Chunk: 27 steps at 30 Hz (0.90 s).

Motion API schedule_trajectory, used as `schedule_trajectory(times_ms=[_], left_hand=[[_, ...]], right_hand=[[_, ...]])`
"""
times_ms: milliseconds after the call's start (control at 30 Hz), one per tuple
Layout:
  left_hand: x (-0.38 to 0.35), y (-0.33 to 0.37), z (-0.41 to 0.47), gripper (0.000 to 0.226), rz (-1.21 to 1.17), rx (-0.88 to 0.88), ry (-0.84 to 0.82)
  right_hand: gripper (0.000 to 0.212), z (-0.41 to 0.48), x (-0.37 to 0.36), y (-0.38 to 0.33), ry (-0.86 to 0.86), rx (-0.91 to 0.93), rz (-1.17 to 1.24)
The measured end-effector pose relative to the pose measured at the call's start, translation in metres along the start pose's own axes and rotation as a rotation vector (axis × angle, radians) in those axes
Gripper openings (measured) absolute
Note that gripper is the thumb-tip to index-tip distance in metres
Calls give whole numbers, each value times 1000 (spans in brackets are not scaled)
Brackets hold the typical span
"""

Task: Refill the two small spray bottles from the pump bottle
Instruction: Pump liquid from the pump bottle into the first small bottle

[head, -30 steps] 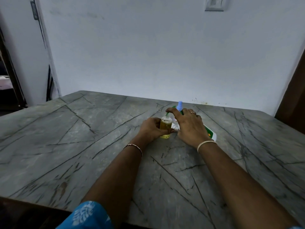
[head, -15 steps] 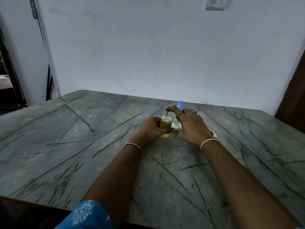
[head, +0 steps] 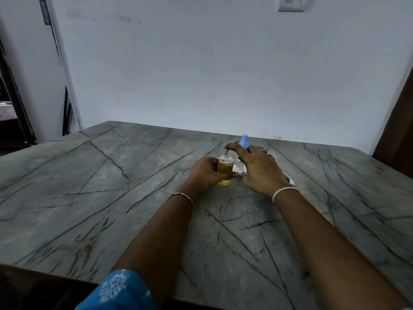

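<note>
Yellow liquid in small bottle [head: 225, 170]; blue cap [head: 244, 139]; grey table [head: 111, 175] w/ dark veins; blue sleeve [head: 118, 289], white print.

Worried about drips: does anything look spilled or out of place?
No spill shows on the table. A white spray top lies loose beside the small yellow-filled bottle, whose threaded neck is bare.

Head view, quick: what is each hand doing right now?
Left hand: grips the small bottle of yellow liquid, which is uncapped.
Right hand: open, fingers laid over the pump bottle, index finger on its green pump head.
</note>
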<state>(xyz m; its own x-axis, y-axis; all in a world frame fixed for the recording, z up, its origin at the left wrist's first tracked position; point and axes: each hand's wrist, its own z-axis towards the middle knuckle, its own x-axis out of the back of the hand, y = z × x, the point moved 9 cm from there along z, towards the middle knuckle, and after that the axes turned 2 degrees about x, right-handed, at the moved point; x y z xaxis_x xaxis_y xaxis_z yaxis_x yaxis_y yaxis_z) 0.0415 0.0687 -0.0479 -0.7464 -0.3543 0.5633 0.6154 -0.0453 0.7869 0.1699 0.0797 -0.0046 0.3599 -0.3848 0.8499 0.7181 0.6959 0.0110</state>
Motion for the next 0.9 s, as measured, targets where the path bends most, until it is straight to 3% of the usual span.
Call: schedule_trajectory(times_ms=[333,600,900], left_hand=[[-1,-2,1,50,-3,-1,-8],[-2,-4,4,52,-12,14,-10],[-2,-3,3,53,21,-2,-3]], right_hand=[[68,2,5,-5,35,9,6],[89,2,-2,-1,0,8,-33],[71,5,1,-5,40,-22,-31]])
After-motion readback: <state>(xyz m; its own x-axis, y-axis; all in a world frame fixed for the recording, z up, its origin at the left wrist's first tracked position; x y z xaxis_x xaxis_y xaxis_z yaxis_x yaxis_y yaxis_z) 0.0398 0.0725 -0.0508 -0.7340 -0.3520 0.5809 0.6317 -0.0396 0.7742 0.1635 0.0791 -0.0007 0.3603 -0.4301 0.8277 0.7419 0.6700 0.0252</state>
